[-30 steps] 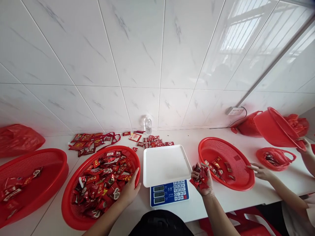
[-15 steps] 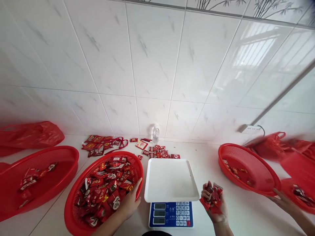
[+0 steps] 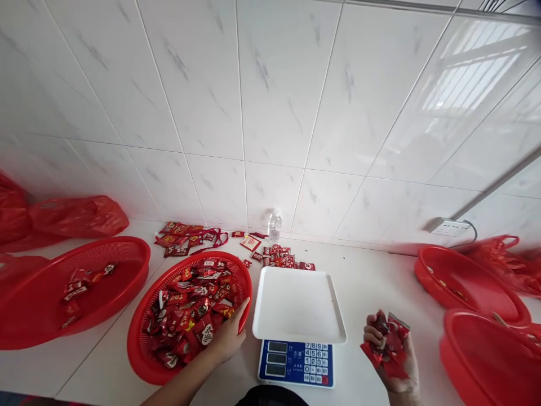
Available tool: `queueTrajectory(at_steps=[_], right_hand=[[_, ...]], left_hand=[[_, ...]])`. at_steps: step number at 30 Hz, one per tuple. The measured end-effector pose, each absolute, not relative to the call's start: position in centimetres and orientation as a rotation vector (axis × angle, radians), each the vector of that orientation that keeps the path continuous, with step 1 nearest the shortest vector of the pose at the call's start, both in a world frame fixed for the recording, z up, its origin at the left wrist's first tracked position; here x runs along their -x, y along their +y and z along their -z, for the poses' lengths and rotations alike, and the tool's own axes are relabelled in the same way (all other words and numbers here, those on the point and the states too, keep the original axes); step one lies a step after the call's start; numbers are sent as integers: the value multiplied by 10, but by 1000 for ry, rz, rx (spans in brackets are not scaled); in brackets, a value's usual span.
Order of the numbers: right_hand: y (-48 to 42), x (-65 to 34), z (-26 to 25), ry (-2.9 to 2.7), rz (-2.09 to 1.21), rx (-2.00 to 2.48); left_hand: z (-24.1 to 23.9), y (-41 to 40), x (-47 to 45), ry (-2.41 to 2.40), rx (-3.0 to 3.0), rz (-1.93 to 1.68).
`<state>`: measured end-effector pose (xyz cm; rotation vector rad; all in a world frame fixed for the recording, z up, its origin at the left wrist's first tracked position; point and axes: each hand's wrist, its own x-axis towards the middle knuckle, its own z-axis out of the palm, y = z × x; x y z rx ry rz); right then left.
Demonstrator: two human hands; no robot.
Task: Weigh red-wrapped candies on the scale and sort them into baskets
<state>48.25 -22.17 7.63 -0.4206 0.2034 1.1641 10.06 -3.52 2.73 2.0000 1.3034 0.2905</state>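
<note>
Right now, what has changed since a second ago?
The right hand, holding red packets, moved right, away from the scale; the right-hand basket shifted right, and another red basket came in nearer. The left hand stayed on the rim of the heaped basket.

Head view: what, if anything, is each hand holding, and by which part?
The right hand clasps red packets mid-bunch, ends protruding. The left hand is on the right rim of the heaped basket; whether it grips cannot be told.

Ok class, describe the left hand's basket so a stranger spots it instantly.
On the white table, find the digital scale. Left of it, the left hand grips a red perforated basket, heaped with wrapped snacks, unlike the sparsely filled basket farther left.
</note>
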Motion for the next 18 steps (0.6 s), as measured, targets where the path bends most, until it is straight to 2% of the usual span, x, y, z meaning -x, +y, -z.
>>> queueTrajectory(at_steps=[8,12,18], right_hand=[[-243,-530,-101,136,-925,614],[-261,-585,-77,192,-784,764],[-264,-644,-32,617,-620,1062]], left_hand=[[-26,-30,-103,1336,-1980,-252],[-28,-31,-103,1326,-1970,-230],[-22,-32,-100,1324,-1970,-278]])
